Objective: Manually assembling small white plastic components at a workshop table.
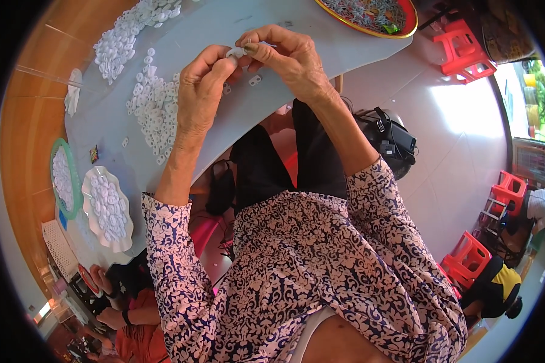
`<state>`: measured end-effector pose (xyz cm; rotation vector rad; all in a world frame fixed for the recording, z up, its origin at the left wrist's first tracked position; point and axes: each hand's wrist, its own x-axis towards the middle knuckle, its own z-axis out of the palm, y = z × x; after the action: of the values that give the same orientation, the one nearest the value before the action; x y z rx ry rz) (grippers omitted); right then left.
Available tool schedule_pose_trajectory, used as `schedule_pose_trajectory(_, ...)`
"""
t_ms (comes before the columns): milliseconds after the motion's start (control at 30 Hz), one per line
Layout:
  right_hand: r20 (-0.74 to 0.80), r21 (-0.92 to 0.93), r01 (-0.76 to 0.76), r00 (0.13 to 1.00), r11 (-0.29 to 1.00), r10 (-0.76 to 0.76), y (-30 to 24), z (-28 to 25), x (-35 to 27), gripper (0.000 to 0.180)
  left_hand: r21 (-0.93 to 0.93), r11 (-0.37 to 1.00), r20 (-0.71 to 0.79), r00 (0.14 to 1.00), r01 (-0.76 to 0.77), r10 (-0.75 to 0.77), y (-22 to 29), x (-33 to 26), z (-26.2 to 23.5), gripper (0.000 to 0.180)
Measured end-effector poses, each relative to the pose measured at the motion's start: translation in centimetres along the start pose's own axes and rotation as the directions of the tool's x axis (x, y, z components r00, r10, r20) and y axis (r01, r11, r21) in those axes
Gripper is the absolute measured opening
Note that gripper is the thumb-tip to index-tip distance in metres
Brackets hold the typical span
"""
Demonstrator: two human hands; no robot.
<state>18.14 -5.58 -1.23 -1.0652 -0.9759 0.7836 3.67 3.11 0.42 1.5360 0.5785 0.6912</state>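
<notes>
Above the table's near edge, my left hand pinches a small white plastic piece between thumb and fingers. My right hand meets it from the other side, thumb and index finger closed at the piece. Whether a separate tiny part sits between those fingertips is too small to tell. Just below the hands, a loose white piece with two dark holes lies on the grey table. Left of my left hand spreads a heap of similar white pieces.
Another white heap lies farther back. A red tray with a yellow rim holds thin grey parts at far right. A scalloped white dish and a green basket hold white pieces. Red stools stand right; other people sit nearby.
</notes>
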Motion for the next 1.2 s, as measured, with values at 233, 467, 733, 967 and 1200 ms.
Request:
schedule_pose_trajectory(233,-0.083,-0.092,0.006,0.996,0.996,-0.014,-0.2,-0.1,-0.4,0.019,0.077,0.997,-0.004,1.0,-0.007,0.007,1.0,0.1,0.3,0.034)
schedule_pose_trajectory(467,-0.043,-0.161,0.029,0.998,0.987,-0.037,-0.6,0.2,-0.6,0.02,0.078,0.997,-0.051,0.998,0.029,-0.026,1.4,0.0,0.5,0.034)
schedule_pose_trajectory(733,-0.031,-0.147,0.045,0.998,0.988,-0.05,-0.4,0.4,-0.5,0.023,0.137,0.99,-0.007,1.0,-0.013,0.014,0.9,0.2,0.1,0.032)
schedule_pose_trajectory(967,-0.026,-0.147,0.067,0.997,0.987,-0.071,-0.4,0.3,-0.5,0.023,0.165,0.981,-0.017,0.994,-0.106,0.111,1.0,0.1,0.5,0.032)
schedule_pose_trajectory(1200,-0.053,-0.131,0.029,0.998,0.991,-0.036,-0.6,0.4,-0.5,0.022,0.281,0.958,0.046,0.998,-0.058,0.047,1.3,0.2,0.5,0.033)
